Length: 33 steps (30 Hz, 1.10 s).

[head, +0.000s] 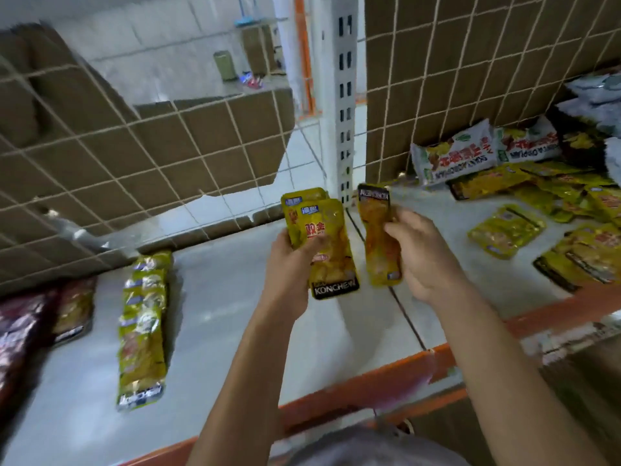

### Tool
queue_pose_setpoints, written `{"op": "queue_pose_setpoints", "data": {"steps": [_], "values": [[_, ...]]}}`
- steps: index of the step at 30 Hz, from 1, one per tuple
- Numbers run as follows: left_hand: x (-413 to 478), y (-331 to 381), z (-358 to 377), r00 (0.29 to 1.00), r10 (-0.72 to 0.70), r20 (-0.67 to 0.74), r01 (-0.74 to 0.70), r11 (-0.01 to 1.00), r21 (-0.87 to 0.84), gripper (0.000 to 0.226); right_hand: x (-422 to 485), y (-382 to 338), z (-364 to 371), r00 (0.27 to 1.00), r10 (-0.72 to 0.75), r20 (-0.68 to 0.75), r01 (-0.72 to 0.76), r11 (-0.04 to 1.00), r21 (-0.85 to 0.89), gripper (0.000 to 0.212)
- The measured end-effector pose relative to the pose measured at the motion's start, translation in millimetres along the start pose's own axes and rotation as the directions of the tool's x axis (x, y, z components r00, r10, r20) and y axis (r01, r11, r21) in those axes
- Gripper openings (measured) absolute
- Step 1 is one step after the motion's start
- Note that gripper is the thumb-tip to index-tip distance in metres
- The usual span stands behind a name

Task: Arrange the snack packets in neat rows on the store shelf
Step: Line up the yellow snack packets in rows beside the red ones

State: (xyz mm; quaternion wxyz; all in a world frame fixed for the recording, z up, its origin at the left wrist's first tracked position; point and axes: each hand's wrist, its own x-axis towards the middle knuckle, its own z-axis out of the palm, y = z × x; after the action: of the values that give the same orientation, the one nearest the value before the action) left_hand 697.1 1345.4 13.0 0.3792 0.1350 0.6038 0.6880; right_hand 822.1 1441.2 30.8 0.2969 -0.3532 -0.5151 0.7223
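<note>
I note the left hand [289, 264] gripping a stack of yellow KONCHEW packets [327, 250] and the right hand [420, 260] gripping a single yellow packet [376, 240] above the shelf [235, 314]; risk: merging them, slick pouches may slip out and land askew.

Left hand [290, 264] grips a stack of yellow packets [324, 243], upright, black band lowest. Right hand [425, 260] holds one orange-yellow packet [379, 237] just beside the stack, black band uppermost. Left of the hands, an overlapping row [142, 327] lies flat on the shelf [235, 314]. To the right, loose yellow packets [537, 223] lie scattered.
</note>
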Motion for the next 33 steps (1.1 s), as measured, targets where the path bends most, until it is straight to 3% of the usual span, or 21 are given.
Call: {"op": "queue_pose_setpoints", "data": {"steps": [1,4,8,11,16,20,22,24,29,31,33], "values": [[-7,3,-17,1.0,-0.001,-0.023,0.001,1.0,-0.004,0.02,-4,6,15,0.996,0.088,0.029,-0.089,0.996,0.025,0.015],[-30,10,-63,0.994,0.021,-0.108,-0.023,1.0,-0.02,0.016,-15,28,56,0.937,0.277,0.215,-0.304,0.947,0.105,0.043],[-57,14,-119,0.971,0.047,-0.234,-0.059,0.997,-0.041,0.017,-33,52,106,0.851,0.295,0.434,-0.438,0.855,0.279,0.04],[-72,13,-159,0.943,0.055,-0.327,-0.072,0.996,-0.042,0.021,-42,70,137,0.824,0.314,0.472,-0.502,0.791,0.35,0.034],[-93,14,-211,0.921,0.065,-0.383,-0.092,0.994,-0.053,0.018,-60,94,176,0.825,0.336,0.455,-0.473,0.851,0.228,0.023],[-105,13,-237,0.924,-0.027,-0.381,-0.03,0.989,-0.145,0.016,-73,105,200,0.888,0.116,0.444,-0.204,0.967,0.155,0.021],[-109,13,-246,0.927,-0.05,-0.371,-0.009,0.988,-0.157,0.015,-75,107,207,0.909,-0.145,0.391,0.154,0.988,0.009,0.023],[-111,14,-255,0.936,-0.062,-0.346,0.006,0.987,-0.158,0.013,-76,108,216,0.799,-0.407,0.443,0.52,0.838,-0.168,0.024],[-114,13,-265,0.956,-0.08,-0.283,0.022,0.979,-0.202,0.014,-87,117,240,0.637,-0.467,0.614,0.663,0.738,-0.126,0.013],[-115,13,-266,0.965,-0.045,-0.257,-0.005,0.982,-0.191,0.025,-85,125,241,0.548,-0.509,0.664,0.768,0.621,-0.158,0.04],[-116,10,-269,0.96,-0.01,-0.278,-0.033,0.988,-0.152,0.038,-84,127,242,0.53,-0.497,0.687,0.764,0.632,-0.132,0.064]]}}
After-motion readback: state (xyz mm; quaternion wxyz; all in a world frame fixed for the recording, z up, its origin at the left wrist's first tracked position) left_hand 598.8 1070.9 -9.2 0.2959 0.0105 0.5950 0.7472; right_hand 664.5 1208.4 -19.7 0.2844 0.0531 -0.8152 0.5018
